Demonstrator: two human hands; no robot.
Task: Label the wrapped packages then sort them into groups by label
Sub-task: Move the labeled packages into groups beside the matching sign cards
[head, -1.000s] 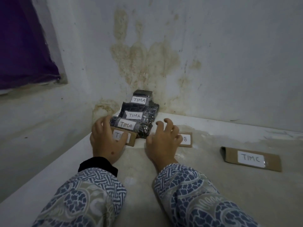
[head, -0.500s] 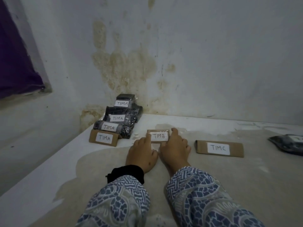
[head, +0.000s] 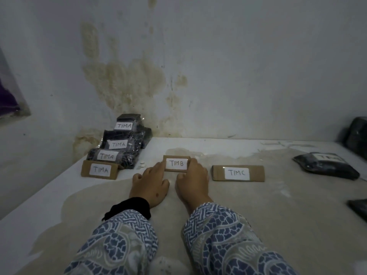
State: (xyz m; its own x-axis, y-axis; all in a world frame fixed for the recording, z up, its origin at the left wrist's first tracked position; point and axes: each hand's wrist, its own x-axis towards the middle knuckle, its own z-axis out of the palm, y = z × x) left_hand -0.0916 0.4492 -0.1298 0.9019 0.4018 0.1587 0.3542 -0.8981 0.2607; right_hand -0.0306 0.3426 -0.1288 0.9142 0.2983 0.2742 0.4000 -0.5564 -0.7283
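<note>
Three brown cardboard signs stand in a row on the white slab: TIMA (head: 99,170) at left, TIMB (head: 176,163) in the middle, TIMC (head: 238,173) at right. Behind the TIMA sign lie three black wrapped packages (head: 119,144) with TIMA labels, stepped back toward the corner. My left hand (head: 150,185) and my right hand (head: 193,182) lie flat on the slab, fingertips touching the left and right ends of the TIMB sign. A black labelled package (head: 325,164) lies at the far right; its label is blurred.
A stained wall rises straight behind the slab (head: 59,195), whose left edge drops away. More black packages show at the right edge, one near the wall (head: 357,135) and one closer to me (head: 359,210). Small white scraps (head: 142,164) lie beside the TIMA stack.
Both hands left the TIMA sign and moved right to the TIMB sign, where they now rest at its two ends. The view swung right, showing the packages at right.
</note>
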